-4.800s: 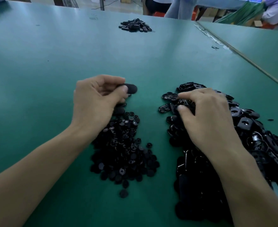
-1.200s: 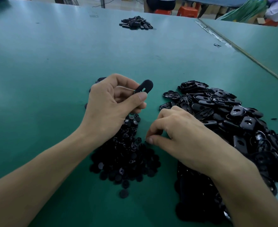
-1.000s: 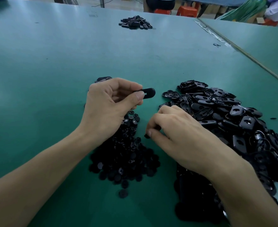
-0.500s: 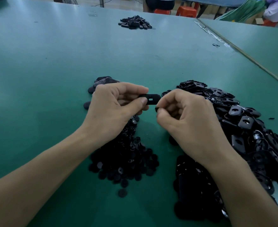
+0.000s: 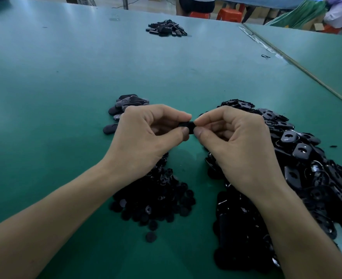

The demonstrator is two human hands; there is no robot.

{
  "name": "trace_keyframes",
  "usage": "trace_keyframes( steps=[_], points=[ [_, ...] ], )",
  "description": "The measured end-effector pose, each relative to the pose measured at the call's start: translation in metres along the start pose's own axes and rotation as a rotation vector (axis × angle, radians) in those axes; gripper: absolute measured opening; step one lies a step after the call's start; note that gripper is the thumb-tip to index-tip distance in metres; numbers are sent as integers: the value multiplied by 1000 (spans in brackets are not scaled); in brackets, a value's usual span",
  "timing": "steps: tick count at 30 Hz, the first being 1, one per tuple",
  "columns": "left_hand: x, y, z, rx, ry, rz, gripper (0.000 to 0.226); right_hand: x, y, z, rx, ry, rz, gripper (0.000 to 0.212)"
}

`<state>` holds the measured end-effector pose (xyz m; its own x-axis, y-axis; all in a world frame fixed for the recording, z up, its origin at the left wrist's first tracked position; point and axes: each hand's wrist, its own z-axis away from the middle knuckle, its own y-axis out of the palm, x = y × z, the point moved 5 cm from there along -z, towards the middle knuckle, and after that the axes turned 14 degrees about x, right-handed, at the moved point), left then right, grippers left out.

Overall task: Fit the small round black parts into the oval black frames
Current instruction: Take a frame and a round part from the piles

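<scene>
An oval black frame (image 5: 186, 125) is held above the counter (image 5: 45, 97), pinched by the left hand (image 5: 146, 137) as it was half a second ago. The right hand (image 5: 240, 146), then just beside it, has been closed on its right end, fingers (image 5: 199, 132) pinching. No round part can be made out there. The small round black parts (image 5: 156, 198) are heaped under the left wrist and the loose frames (image 5: 303, 152) under the right.
</scene>
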<state>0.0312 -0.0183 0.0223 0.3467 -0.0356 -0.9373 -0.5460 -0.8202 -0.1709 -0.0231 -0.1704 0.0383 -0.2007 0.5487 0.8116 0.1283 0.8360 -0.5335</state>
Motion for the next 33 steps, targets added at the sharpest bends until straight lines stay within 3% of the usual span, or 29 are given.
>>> trace_keyframes(
  steps=[7, 33],
  points=[
    [0, 2, 1, 27, 15, -56, 28, 2, 2, 1, 81, -8, 68, 18],
    [-6, 5, 5, -10, 86, -344, 24, 9, 2, 4, -35, 44, 144, 39]
  ],
)
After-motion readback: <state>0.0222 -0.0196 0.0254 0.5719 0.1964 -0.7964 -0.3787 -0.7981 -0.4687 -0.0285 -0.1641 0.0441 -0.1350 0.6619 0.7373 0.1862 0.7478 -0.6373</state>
